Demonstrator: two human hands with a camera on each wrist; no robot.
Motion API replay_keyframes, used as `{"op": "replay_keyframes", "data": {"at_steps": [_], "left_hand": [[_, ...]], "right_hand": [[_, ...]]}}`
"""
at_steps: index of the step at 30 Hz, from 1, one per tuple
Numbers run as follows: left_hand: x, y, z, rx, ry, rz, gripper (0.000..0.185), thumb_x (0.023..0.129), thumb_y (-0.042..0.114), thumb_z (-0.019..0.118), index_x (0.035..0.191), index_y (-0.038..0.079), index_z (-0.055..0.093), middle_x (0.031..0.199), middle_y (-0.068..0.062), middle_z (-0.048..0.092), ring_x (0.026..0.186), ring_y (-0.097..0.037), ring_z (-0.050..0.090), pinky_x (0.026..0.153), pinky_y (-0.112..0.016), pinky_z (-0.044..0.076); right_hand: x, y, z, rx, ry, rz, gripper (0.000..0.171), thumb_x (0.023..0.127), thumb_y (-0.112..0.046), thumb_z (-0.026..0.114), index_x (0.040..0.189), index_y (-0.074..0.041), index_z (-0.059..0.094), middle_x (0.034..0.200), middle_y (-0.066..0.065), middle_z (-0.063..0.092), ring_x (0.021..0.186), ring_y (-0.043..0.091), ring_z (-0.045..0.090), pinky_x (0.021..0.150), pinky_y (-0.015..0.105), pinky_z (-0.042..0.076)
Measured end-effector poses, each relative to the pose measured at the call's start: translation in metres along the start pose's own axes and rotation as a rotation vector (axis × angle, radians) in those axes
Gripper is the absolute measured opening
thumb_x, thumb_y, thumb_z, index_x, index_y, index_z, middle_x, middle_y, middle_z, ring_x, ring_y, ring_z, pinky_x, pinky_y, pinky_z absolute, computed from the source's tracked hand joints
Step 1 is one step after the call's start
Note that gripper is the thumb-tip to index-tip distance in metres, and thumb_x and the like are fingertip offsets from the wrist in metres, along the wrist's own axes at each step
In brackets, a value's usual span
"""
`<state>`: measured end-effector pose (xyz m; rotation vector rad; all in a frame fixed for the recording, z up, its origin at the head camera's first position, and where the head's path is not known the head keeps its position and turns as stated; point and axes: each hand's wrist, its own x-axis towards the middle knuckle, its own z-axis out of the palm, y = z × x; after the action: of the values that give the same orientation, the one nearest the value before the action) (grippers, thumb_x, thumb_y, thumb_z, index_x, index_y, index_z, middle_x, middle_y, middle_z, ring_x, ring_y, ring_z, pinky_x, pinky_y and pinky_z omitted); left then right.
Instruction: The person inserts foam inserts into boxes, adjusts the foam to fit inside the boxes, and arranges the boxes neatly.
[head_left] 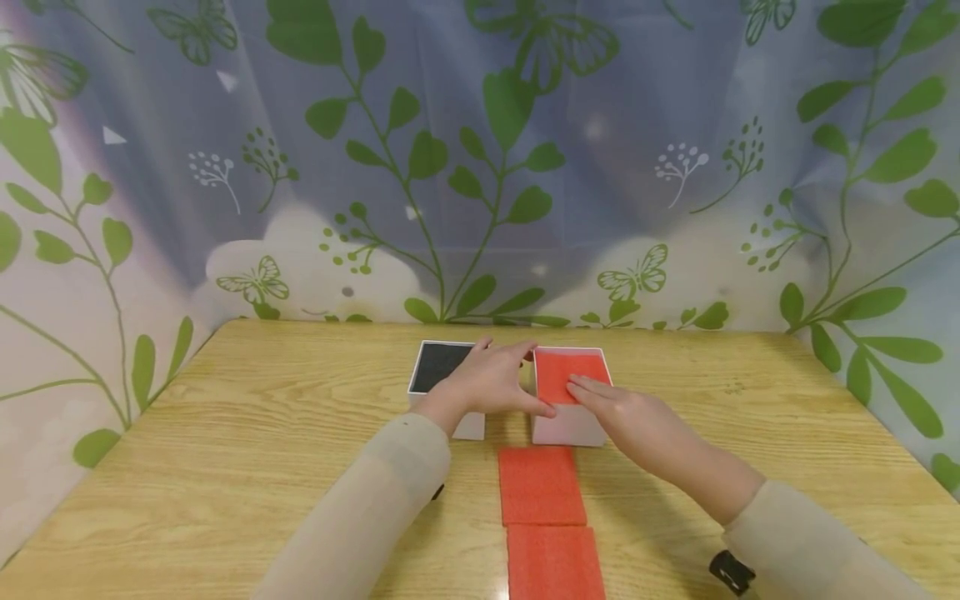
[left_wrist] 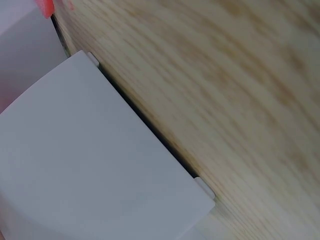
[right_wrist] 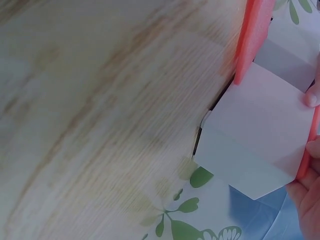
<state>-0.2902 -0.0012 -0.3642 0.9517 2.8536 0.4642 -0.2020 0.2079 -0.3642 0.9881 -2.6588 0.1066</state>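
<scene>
Head view: the left hand (head_left: 487,379), fingers spread, partly hides the black-filled box (head_left: 417,402); the right hand (head_left: 618,412) rests extended fingers on the red sheet (head_left: 553,377) inside the white box (head_left: 568,427). Frame crops the nearest loose sheet (head_left: 555,562).

Left wrist: a box wall (left_wrist: 100,155) dominates.

Right wrist: fingers (right_wrist: 299,194) cut off.

Head view evenly lit — small glare on the tabletop (head_left: 300,375) just left of the nearest red sheet (head_left: 555,562); wrist views dimmer, hazy, softly blurred.

Left box (head_left: 469,427) partly hidden (left hand (head_left: 491,379)); nearer red sheet (head_left: 555,562) cropped below.
</scene>
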Motion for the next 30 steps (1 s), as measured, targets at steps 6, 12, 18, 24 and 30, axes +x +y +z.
{"op": "replay_keyframes", "data": {"at_steps": [6,12,18,24,30], "left_hand": [[-0.0004,0.0006,-0.0002,-0.005,-0.006,-0.004,0.103,0.069,0.068,0.066,0.147,0.013,0.028,0.134,0.004,0.051,0.122,-0.011,0.047,0.112,-0.043,0.006],[-0.0004,0.0003,-0.0006,-0.013,-0.009,-0.002,0.103,0.070,0.068,0.065,0.147,0.013,0.027,0.134,0.003,0.050,0.121,-0.011,0.047,0.112,-0.043,0.006],[-0.0004,0.0001,-0.0009,-0.009,-0.006,-0.001,0.103,0.070,0.069,0.065,0.147,0.012,0.028,0.134,0.003,0.051,0.121,-0.011,0.047,0.112,-0.044,0.007],[-0.0003,0.0003,-0.0005,-0.008,-0.008,-0.004,0.102,0.070,0.068,0.065,0.147,0.012,0.028,0.134,0.003,0.050,0.122,-0.012,0.047,0.112,-0.044,0.006],[-0.0004,0.0003,-0.0006,-0.010,-0.007,-0.006,0.101,0.070,0.067,0.065,0.147,0.012,0.028,0.134,0.003,0.051,0.122,-0.011,0.047,0.112,-0.043,0.006]], "right_hand": [[-0.0001,0.0003,-0.0006,0.004,-0.011,0.006,0.053,0.079,0.015,0.063,0.129,0.000,0.055,0.128,0.016,0.055,0.105,0.032,0.060,0.060,0.032,0.055],[0.0009,0.0012,0.0002,0.000,-0.003,-0.002,0.052,0.079,0.014,0.064,0.128,0.001,0.055,0.128,0.017,0.055,0.107,0.031,0.059,0.070,0.036,0.055],[0.0029,0.0028,0.0014,-0.011,0.015,-0.024,0.050,0.079,0.013,0.064,0.127,0.002,0.056,0.126,0.018,0.056,0.105,0.031,0.060,0.071,0.037,0.054],[0.0049,0.0053,0.0011,-0.027,0.016,-0.034,0.047,0.079,0.010,0.066,0.125,0.002,0.058,0.123,0.017,0.058,0.111,0.029,0.057,0.089,0.049,0.046],[0.0049,0.0068,0.0020,-0.011,-0.012,-0.001,0.045,0.082,0.004,0.066,0.126,0.000,0.057,0.125,0.016,0.057,0.114,0.028,0.055,0.099,0.054,0.035]]}}
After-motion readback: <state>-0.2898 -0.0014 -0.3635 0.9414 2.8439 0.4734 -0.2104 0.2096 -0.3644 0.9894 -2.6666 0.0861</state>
